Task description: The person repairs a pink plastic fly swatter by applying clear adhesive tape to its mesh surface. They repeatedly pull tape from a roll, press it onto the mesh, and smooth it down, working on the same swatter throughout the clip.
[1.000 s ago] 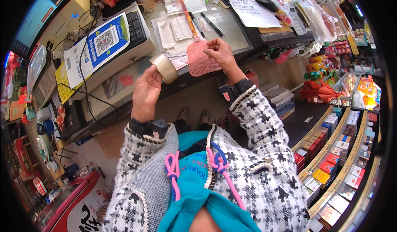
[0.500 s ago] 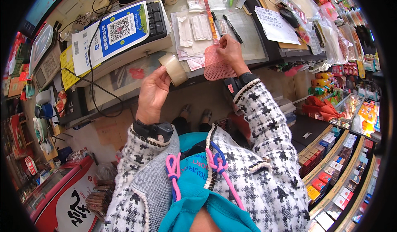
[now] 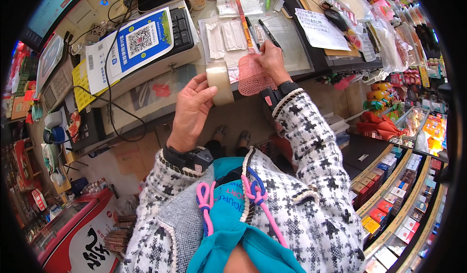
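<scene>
My left hand (image 3: 191, 106) grips a roll of clear packing tape (image 3: 221, 84) between thumb and fingers, at the counter's front edge. Just to its right lies the pink mesh head of a fly swatter (image 3: 253, 80). My right hand (image 3: 273, 61) is closed on the swatter where its head meets the handle, with the fingertips pinched together. The orange-red patterned handle (image 3: 239, 5) points away from me across the counter. The tape roll and the swatter head are close together. White wrapped packets (image 3: 234, 38) and two dark pens (image 3: 269, 33) lie beyond my hands.
On the left, a blue-and-white code sign (image 3: 141, 37) rests against a black keyboard (image 3: 181, 27) on a beige cash drawer (image 3: 160, 69); a black cable (image 3: 109, 98) hangs in front. Handwritten paper (image 3: 321, 29) and a mouse (image 3: 335, 20) sit right. Shelves of small boxes (image 3: 384, 207) stand lower right.
My left hand has moved right and turned the tape roll more upright, bringing it nearer the swatter head. My right hand keeps its grip, with the swatter shifted slightly.
</scene>
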A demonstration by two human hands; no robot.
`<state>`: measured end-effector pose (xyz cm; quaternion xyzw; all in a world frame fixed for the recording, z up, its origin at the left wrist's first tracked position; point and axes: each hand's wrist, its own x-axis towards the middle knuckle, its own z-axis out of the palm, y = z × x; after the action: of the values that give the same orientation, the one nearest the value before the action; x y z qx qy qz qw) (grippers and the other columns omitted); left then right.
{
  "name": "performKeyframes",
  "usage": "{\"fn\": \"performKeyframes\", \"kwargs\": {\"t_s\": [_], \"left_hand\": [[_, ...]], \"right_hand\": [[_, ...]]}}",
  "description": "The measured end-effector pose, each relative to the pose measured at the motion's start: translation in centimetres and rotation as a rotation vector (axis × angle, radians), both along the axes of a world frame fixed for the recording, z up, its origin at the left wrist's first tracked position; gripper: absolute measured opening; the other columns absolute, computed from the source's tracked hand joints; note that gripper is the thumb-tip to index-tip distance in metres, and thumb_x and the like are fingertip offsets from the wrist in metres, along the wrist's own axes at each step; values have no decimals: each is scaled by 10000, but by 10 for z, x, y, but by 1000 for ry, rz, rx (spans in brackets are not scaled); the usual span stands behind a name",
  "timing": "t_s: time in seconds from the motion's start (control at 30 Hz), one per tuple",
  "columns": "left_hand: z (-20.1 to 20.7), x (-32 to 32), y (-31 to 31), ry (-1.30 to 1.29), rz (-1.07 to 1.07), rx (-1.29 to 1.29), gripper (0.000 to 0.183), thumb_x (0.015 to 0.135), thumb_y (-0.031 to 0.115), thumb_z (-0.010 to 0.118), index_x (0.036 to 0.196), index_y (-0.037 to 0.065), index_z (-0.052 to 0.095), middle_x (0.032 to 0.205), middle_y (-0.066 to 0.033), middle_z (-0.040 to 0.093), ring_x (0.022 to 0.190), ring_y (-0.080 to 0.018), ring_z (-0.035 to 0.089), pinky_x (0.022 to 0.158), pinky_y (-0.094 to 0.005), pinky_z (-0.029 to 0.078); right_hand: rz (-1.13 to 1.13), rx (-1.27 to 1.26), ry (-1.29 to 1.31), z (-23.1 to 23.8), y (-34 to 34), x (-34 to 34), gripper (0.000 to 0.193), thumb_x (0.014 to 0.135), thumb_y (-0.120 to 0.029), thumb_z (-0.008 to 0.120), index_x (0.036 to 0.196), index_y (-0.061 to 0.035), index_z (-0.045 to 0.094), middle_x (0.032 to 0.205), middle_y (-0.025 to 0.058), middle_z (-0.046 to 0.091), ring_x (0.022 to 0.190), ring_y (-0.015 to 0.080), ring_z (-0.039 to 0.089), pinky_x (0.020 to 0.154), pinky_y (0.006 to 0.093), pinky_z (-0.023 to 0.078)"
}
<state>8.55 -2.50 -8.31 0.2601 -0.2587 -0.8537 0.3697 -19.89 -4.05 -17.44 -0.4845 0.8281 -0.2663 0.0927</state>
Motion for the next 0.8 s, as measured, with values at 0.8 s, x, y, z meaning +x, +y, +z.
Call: {"fn": "performKeyframes", "kwargs": {"t_s": [0.8], "left_hand": [[14,-37,29,-271,7,-440,358,812,-97,663,1138,-20,539,1035,-76,666,936,-102,632,822,-222,512]], "right_hand": [[316,-457,-151,139,97,95,129,729,-64,724,854,-55,697,887,53,632,913,269,602,797,371,485]]}}
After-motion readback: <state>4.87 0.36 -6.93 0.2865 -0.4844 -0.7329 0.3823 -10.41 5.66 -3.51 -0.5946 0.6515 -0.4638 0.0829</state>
